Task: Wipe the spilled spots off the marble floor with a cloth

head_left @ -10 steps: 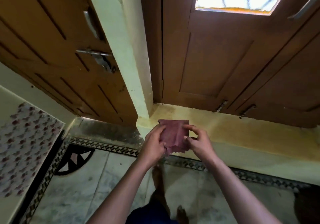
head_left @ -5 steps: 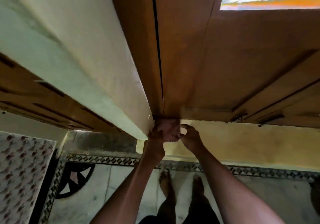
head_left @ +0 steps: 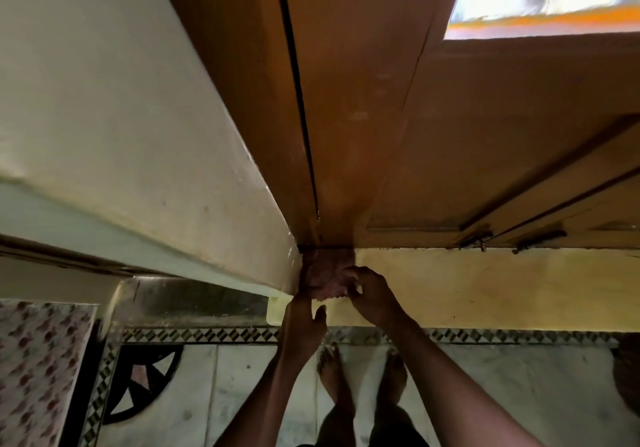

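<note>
Fingers [head_left: 349,273] of the right hand [head_left: 372,296] curl onto the cloth [head_left: 323,282], pinching its bunched edge where it sits on the yellow ledge [head_left: 485,284], tucked into the corner between the cream pillar [head_left: 138,128] and the wooden door [head_left: 381,135]. How the left hand [head_left: 303,322] lies is harder to read: its thumb stands free just below the cloth, while its fingertips are hidden behind the fabric, so I cannot tell whether they hold it.

To do this step well, gather the whole cloth into one firm pad, so that no loose corner drags, then carry it down to the marble floor [head_left: 242,394], where no wiping has begun.

By size: the pillar is smooth painted plaster, slightly glossy at its edge; the door is flat brown panelled wood; the ledge is matte, mottled yellow; the floor is pale veined stone with a black-and-white patterned border [head_left: 194,336]. Smallest, the cloth is soft, reddish, crumpled into folds.
</note>
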Action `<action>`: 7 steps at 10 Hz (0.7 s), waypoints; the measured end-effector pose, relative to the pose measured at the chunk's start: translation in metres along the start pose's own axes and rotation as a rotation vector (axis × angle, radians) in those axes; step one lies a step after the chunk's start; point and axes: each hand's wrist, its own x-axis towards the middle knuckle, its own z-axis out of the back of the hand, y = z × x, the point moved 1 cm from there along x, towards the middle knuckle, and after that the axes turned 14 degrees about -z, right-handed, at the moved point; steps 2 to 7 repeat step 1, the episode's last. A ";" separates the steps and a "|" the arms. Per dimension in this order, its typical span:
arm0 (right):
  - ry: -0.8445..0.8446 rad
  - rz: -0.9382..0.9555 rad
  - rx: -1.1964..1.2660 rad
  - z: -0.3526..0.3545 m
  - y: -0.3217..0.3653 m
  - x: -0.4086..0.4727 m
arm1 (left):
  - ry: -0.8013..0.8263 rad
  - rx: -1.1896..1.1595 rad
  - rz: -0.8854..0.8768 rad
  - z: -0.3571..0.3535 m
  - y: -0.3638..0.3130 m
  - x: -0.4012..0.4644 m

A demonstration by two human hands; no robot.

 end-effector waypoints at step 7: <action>-0.115 0.041 0.198 0.007 0.011 -0.034 | -0.220 -0.182 -0.017 0.014 -0.029 -0.017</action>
